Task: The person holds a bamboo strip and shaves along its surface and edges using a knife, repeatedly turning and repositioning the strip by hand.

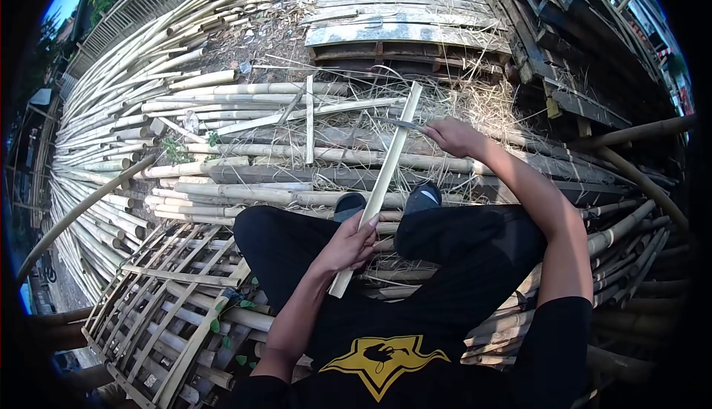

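My left hand (348, 244) is closed round the lower part of a long split bamboo strip (387, 172), which slants up and away from my lap. Near the strip's upper end, my right hand (452, 137) grips a knife (404, 123) by its handle. The blade points left and overlaps the strip in this view. Beyond my feet, a shorter bamboo strip (310, 120) lies across the poles, with another long pale strip (297, 115) beside it.
Bamboo poles (252, 194) lie under and in front of me, with a large pile (96, 164) fanning out on the left. A lattice of slats (163, 305) rests at lower left. Wooden pallets stand ahead (408, 34) and are stacked at right (564, 45). Shavings litter the ground.
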`<action>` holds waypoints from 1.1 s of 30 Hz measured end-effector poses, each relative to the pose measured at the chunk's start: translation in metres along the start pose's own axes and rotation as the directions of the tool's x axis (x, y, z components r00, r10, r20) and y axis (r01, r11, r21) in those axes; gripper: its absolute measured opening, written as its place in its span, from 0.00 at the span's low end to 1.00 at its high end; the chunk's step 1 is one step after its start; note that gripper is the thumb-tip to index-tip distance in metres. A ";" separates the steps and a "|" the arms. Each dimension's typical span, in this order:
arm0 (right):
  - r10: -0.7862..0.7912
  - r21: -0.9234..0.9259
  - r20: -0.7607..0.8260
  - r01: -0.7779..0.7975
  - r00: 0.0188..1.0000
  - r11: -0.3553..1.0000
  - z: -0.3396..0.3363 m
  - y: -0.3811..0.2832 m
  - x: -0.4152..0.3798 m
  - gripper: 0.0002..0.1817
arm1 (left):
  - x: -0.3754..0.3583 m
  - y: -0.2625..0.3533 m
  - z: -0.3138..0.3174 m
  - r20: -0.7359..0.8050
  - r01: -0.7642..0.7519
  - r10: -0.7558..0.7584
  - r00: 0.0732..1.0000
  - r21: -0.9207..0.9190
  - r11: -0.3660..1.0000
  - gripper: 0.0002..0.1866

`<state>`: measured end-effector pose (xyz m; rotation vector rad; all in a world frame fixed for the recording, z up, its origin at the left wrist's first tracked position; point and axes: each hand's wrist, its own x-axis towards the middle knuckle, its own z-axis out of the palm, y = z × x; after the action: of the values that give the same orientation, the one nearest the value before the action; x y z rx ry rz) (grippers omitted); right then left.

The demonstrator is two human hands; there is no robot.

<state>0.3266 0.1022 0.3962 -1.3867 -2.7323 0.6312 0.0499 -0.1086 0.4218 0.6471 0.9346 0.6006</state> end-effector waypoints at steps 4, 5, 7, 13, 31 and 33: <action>0.041 -0.074 -0.082 -0.047 0.996 0.996 -0.002 0.047 0.014 0.29 | -0.022 -0.003 0.000 -0.008 0.008 -0.007 1.000 0.058 0.998 0.14; 0.198 -0.121 -0.061 -0.204 0.978 0.971 -0.016 0.054 0.009 0.28 | -0.030 -0.004 0.001 0.019 0.025 -0.026 0.999 0.059 0.998 0.14; 0.399 -0.094 -0.059 -0.403 0.915 0.910 -0.024 0.091 -0.001 0.27 | -0.043 -0.004 0.005 -0.002 0.000 0.000 1.000 0.087 0.996 0.14; 0.379 0.021 -0.170 -0.382 0.909 0.924 -0.012 0.099 -0.029 0.28 | -0.047 0.005 -0.027 -0.083 0.007 -0.016 0.996 -0.106 0.994 0.15; -0.114 0.079 0.152 0.103 0.982 0.992 0.019 -0.058 -0.003 0.26 | 0.060 0.002 -0.024 -0.118 -0.049 0.023 0.993 -0.220 0.974 0.11; -0.114 0.071 0.147 0.105 0.983 0.992 0.022 -0.059 -0.005 0.25 | 0.056 0.003 -0.023 -0.039 -0.039 0.030 0.999 -0.229 0.973 0.11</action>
<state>0.2799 0.0601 0.3980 -1.2128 -2.8513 0.8396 0.0551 -0.0616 0.3840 0.4470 0.8724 0.7412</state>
